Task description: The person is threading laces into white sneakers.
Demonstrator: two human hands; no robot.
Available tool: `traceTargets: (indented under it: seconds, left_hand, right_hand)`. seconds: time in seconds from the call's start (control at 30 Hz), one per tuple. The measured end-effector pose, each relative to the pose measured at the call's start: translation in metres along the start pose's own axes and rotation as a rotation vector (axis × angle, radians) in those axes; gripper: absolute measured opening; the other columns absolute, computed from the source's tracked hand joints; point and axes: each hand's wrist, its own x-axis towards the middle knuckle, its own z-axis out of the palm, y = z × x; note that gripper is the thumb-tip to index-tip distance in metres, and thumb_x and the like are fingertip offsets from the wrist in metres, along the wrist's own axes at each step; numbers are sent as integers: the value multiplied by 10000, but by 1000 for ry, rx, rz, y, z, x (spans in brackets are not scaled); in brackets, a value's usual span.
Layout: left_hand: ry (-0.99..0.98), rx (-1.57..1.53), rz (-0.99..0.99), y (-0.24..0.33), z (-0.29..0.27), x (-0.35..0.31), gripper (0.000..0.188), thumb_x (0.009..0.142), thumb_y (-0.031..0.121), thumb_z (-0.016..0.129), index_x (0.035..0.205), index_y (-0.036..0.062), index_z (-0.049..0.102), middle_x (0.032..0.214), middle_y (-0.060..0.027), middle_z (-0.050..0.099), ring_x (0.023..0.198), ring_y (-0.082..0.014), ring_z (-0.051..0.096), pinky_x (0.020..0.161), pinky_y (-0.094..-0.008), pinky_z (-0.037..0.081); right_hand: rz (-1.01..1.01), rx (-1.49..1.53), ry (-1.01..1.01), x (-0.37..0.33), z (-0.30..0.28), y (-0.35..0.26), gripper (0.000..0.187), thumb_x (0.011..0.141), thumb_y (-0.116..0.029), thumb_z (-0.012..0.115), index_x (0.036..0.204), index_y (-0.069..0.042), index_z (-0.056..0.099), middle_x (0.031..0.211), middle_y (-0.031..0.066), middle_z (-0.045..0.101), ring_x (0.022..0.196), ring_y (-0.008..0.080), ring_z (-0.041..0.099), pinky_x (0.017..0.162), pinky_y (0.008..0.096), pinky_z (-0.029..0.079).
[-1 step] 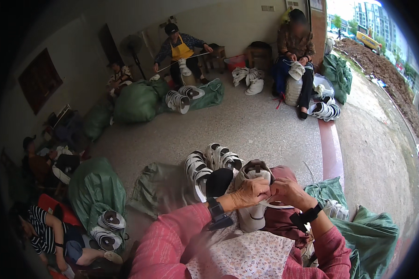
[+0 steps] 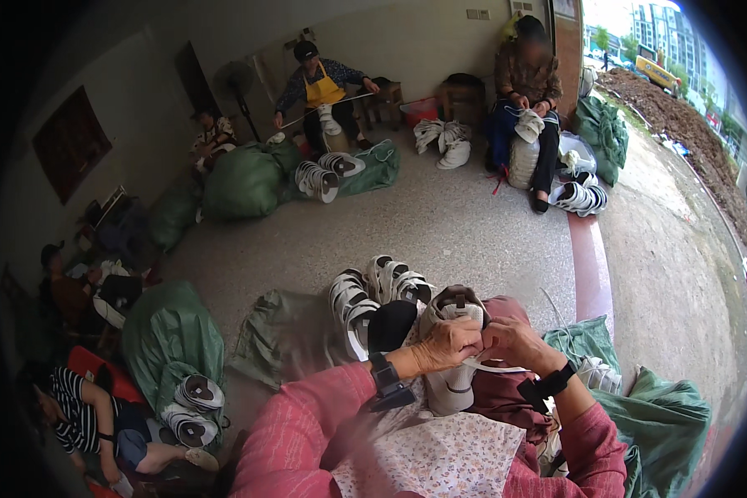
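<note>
The left hand [image 2: 450,344] and right hand [image 2: 515,342] are meeting over the shoe [image 2: 450,388], nearly touching, their fingers curling closed, seemingly on the pale lace [image 2: 500,368], though the fingertips are hiding exactly what they are pinching; the shoe is resting over the person's lap, just beyond the apron [image 2: 448,448], its toe pointing toward the body and its collar facing away; working well here is probably calling for bracing the shoe against the knees, keeping the lace flat and untwisted, and drawing it evenly so neither side is puckering; among the containers, the right sack [image 2: 656,423], green and slumping, is lying beside the right forearm, its contents hiding from view; the left sack [image 2: 174,328] is bulging near the floor's [image 2: 465,224] left edge, with grey-white shoes [image 2: 197,393] lying against its side; the far sack [image 2: 242,184] is sitting full toward the far left corner, its filling not showing; a red bin [image 2: 421,110] is standing by the floor's far edge, its inside being too small to read.
</note>
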Motion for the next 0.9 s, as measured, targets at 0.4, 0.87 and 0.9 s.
traceTargets:
  seconds: [0.4,0.87,0.9]
  left_hand:
    - [889,762,-821,-181,-223,-111,48,841,126,670,833,79,671,840,-101,641,789,-304,638,692,-427,499]
    - [169,-69,-131,-14,-75,4,107,871,29,692,977,36,675,886,-79,635,827,-209,637,755,-315,506]
    - [150,-36,-52,-12,-75,11,106,868,30,699,971,36,675,886,-80,637,831,-220,636,760,-317,505]
  right_hand:
    - [90,68,-61,15,-3,-3,239,864,-308,729,933,-136,578,966,54,589,958,262,571,840,394,388]
    - [445,640,299,-14,21,-19,275,1032,-223,564,1214,-17,571,985,60,648,884,153,641,778,284,515]
    - [493,692,352,-19,19,-16,298,1033,-224,564,1234,-3,558,980,55,654,872,147,647,779,270,524]
